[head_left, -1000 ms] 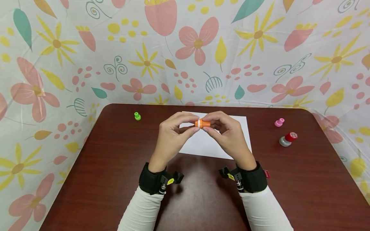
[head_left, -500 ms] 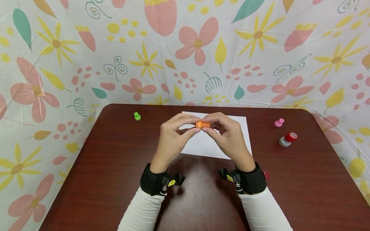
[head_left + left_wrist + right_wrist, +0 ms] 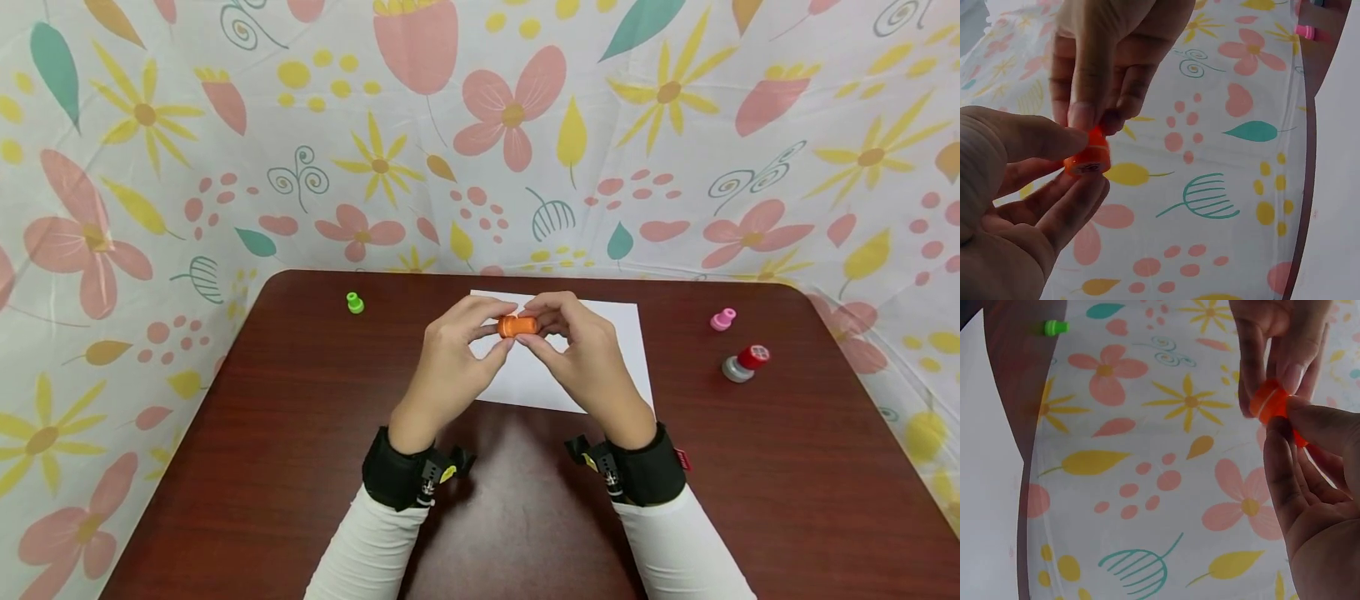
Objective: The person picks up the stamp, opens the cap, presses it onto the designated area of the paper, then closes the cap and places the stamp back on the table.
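A small orange toy stamp [image 3: 517,326] lies sideways between my two hands, above a sheet of white paper [image 3: 555,375]. My left hand [image 3: 448,358] pinches its wider capped end between thumb and fingers. At the narrower end my right hand [image 3: 591,362] holds it, thumb below and fingers above. A thin pale line runs round the orange stamp [image 3: 1269,403] in the right wrist view. The left wrist view shows a dark printed mark on the flat end of the stamp [image 3: 1088,156]. Fingers hide part of its body.
On the brown table [image 3: 300,433], a small green knob-shaped piece [image 3: 355,302] stands at the back left. At the right are a similar pink piece [image 3: 723,319] and a red-and-clear piece [image 3: 746,363]. A flower-patterned cloth [image 3: 480,192] hangs behind.
The white band between the stamp's two orange parts has narrowed to a thin line as they came together. Both hands and the stamp have shifted slightly left, and the stamp's end has tilted.
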Tool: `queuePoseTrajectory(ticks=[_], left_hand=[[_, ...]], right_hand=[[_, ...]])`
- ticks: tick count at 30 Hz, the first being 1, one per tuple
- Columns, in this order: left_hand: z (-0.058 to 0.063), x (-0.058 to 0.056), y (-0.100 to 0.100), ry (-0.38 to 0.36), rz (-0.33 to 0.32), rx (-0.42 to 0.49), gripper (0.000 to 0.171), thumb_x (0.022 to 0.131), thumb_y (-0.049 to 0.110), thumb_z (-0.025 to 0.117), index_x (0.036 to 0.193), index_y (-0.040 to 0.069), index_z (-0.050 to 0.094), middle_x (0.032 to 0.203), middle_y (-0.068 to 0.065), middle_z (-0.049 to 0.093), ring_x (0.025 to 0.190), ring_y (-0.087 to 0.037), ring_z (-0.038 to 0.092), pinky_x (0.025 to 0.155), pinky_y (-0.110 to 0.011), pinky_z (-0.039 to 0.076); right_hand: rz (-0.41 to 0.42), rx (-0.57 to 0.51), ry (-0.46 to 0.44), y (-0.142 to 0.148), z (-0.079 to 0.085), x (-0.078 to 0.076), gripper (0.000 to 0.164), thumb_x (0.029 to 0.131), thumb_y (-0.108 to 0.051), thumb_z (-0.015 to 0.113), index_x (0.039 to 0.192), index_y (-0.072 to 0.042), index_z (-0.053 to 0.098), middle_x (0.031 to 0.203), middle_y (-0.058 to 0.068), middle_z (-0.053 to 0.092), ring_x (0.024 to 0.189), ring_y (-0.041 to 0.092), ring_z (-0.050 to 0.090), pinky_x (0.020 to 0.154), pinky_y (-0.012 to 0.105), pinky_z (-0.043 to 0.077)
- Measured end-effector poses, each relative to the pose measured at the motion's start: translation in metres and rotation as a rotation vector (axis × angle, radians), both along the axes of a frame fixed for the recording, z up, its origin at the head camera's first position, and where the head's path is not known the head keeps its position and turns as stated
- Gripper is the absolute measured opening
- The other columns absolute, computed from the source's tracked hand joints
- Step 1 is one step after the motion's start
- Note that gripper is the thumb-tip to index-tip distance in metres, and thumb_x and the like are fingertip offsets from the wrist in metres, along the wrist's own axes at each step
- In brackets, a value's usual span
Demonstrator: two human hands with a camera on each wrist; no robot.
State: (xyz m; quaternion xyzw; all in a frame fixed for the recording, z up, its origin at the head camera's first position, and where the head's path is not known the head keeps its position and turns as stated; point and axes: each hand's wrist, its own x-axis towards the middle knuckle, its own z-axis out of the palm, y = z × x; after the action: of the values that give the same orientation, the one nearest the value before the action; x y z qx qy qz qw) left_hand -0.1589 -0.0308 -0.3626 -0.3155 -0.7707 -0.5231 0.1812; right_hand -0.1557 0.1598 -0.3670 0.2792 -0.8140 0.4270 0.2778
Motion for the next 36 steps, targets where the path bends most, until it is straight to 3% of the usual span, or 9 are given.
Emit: queuePoseTrajectory(ticks=[8, 14, 22, 29, 36], left_hand=[[-0.003, 0.003, 0.009, 0.079, 0.111, -0.087, 0.029, 0.086, -0.001, 0.081, 0.114, 0.001, 0.075, 0.111, -0.011, 0.07, 0.101, -0.019, 0.07, 0.087, -0.024, 0.061], [-0.006, 0.002, 0.012, 0.066, 0.164, -0.069, 0.022, 0.086, -0.003, 0.08, 0.108, -0.002, 0.076, 0.108, -0.012, 0.069, 0.098, -0.021, 0.072, 0.083, -0.023, 0.062], [-0.01, -0.003, 0.011, 0.062, 0.211, -0.071, 0.023, 0.083, -0.006, 0.081, 0.104, -0.001, 0.075, 0.104, -0.013, 0.062, 0.094, -0.021, 0.069, 0.082, -0.023, 0.062], [-0.011, -0.01, 0.001, 0.037, 0.253, -0.062, 0.024, 0.082, -0.006, 0.083, 0.103, -0.001, 0.072, 0.104, -0.013, 0.062, 0.094, -0.021, 0.071, 0.085, -0.026, 0.062], [-0.02, -0.025, -0.017, 0.007, 0.288, -0.145, 0.02, 0.083, -0.005, 0.081, 0.1, 0.001, 0.071, 0.101, -0.012, 0.064, 0.088, -0.021, 0.072, 0.081, -0.025, 0.063]], right_hand=[[-0.017, 0.038, 0.045, -0.003, 0.0, 0.001, 0.043, 0.076, -0.002, 0.09, 0.109, 0.003, 0.062, 0.095, 0.01, 0.072, 0.081, 0.017, 0.073, 0.077, 0.02, 0.06], [-0.04, 0.092, 0.105, -0.002, -0.002, 0.001, 0.043, 0.077, -0.006, 0.09, 0.108, 0.002, 0.062, 0.097, 0.009, 0.071, 0.08, 0.018, 0.072, 0.072, 0.031, 0.061], [-0.064, 0.174, 0.108, 0.005, 0.0, 0.001, 0.043, 0.081, -0.011, 0.089, 0.113, 0.001, 0.062, 0.103, 0.011, 0.071, 0.089, 0.024, 0.07, 0.077, 0.039, 0.061], [-0.069, 0.2, 0.097, 0.01, 0.001, 0.001, 0.043, 0.085, -0.012, 0.087, 0.117, 0.0, 0.062, 0.106, 0.012, 0.071, 0.093, 0.025, 0.069, 0.08, 0.041, 0.06], [-0.075, 0.21, 0.08, 0.013, 0.001, 0.002, 0.042, 0.087, -0.012, 0.085, 0.12, -0.001, 0.062, 0.109, 0.009, 0.07, 0.097, 0.022, 0.068, 0.076, 0.036, 0.056]])
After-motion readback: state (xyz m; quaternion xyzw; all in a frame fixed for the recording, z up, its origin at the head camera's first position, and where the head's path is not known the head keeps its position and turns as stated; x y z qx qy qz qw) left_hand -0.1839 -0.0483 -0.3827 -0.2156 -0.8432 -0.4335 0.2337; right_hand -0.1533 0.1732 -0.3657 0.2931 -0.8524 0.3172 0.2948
